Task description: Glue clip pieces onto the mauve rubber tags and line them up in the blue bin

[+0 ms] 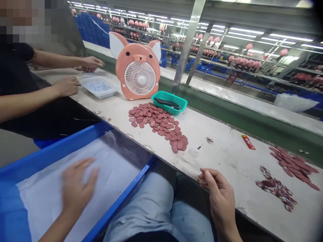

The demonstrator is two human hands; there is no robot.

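My left hand (78,185), smeared by motion, is over a blue bin (133,186) lined with a white sheet (108,168). Its fingers are apart and hold nothing I can see. At the table's front edge, my right hand (219,195) is closed in a pinch; a small bit may be at its fingertips, too hidden to name. Just beyond it lies a small translucent bottle (192,155) with a needle tip. A pile of flat, dull-red oval pieces (161,121) spreads behind the bottle. Small shiny red-and-white pieces (277,190) are heaped to the right.
More red ovals (292,164) and a red tube-like item (248,142) lie at right. Behind stand a pink pig-shaped fan (121,67) and a green basket (183,107) with a dark object. At left, a co-worker's hands (67,86) are near a white tray (108,95).
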